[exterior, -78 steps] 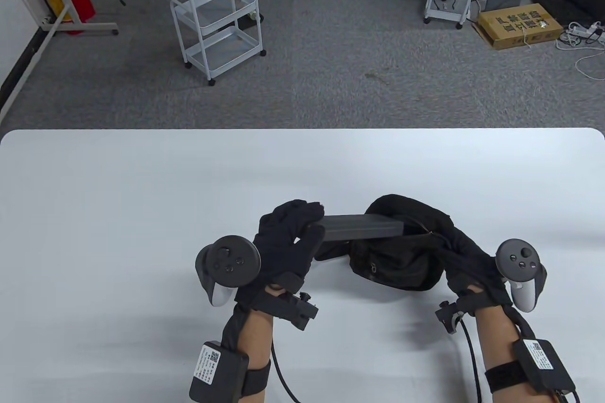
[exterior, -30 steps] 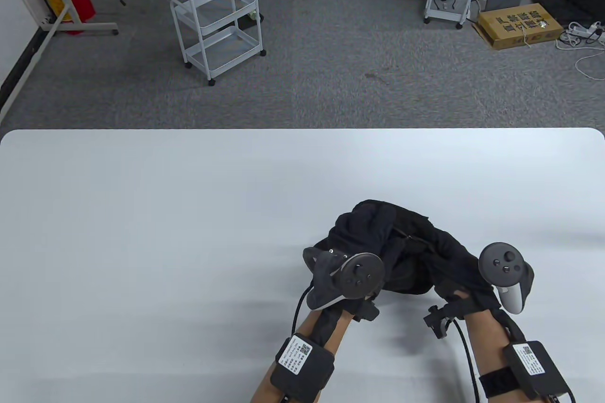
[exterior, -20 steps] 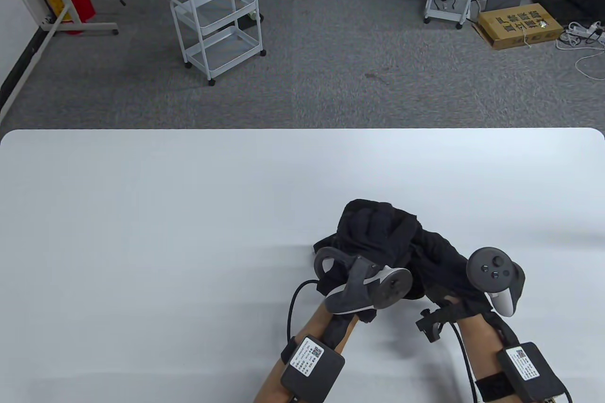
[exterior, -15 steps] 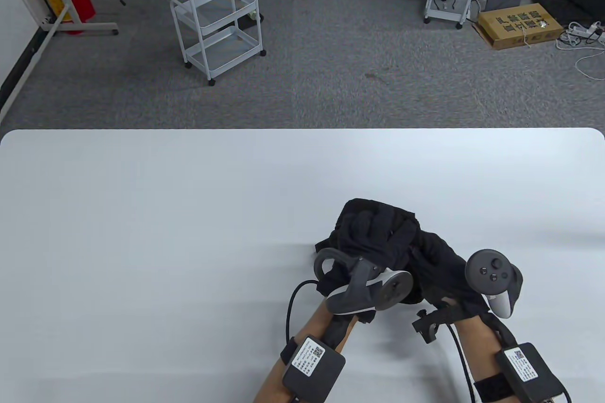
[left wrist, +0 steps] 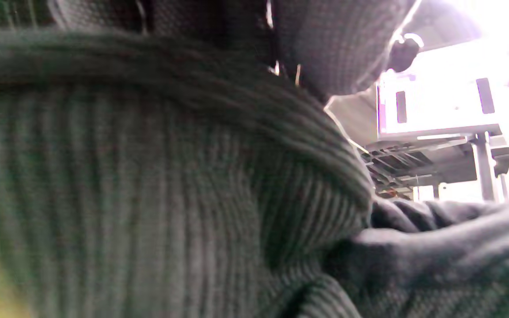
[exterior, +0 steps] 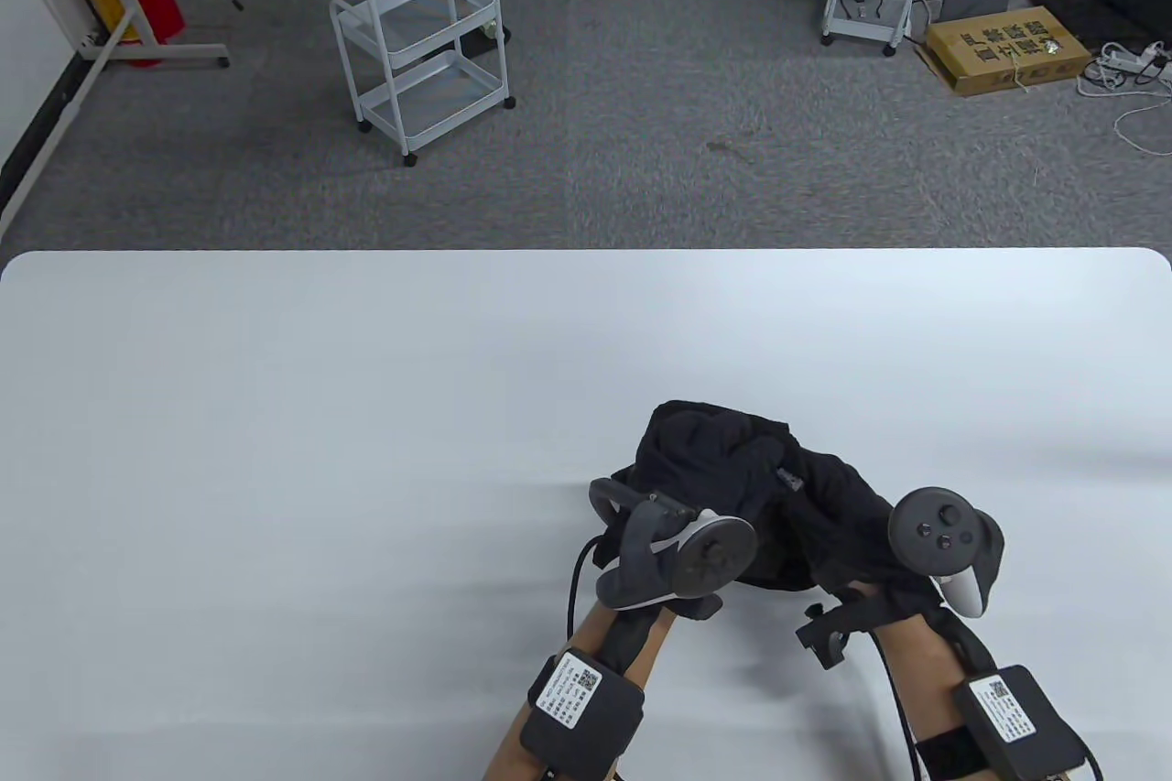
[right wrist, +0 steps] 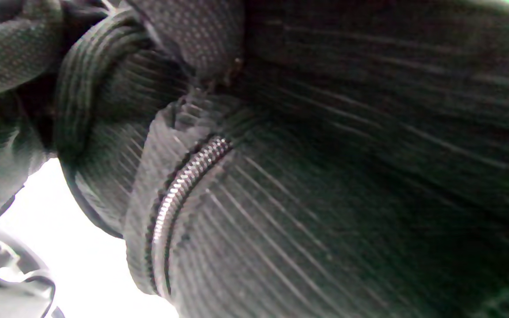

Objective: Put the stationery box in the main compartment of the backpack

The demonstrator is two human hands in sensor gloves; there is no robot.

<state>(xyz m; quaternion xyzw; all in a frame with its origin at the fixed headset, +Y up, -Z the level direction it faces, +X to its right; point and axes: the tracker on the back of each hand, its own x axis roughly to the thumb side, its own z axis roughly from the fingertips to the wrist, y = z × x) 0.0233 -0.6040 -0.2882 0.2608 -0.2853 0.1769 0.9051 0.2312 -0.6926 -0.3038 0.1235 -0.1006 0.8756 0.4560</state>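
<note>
The white counter (exterior: 275,451) is a broad, smooth slab with rounded far corners, matte and evenly lit. On its near right part sits the backpack (exterior: 723,461), a soft black heap of ribbed woven fabric, crumpled into folds rather than standing in any firm shape. The left hand (exterior: 723,474) lies on the bag's left side with its gloved fingers pressed into the cloth, and its tracker (exterior: 682,552) shows a round dark disc and a pale underside. The right hand (exterior: 861,525) rests on the bag's right side, its fingers lost against the black fabric; whether either hand grips the cloth or merely presses on it cannot be told. The table view gives only a dark lump, while the left wrist view fills with blurred ribbed fabric (left wrist: 148,198) and a rolled edge, and the right wrist view alone reveals a zipper (right wrist: 179,185) with fine metallic teeth curving along a seam. The stationery box shows in none of the 3 views, so it cannot be said from them where it lies. 2.6 s ago the grey, flat-sided box was held by the left hand with one end poking into the bag's mouth; since then the left hand has crossed to the bag and the opening has slumped together.
</note>
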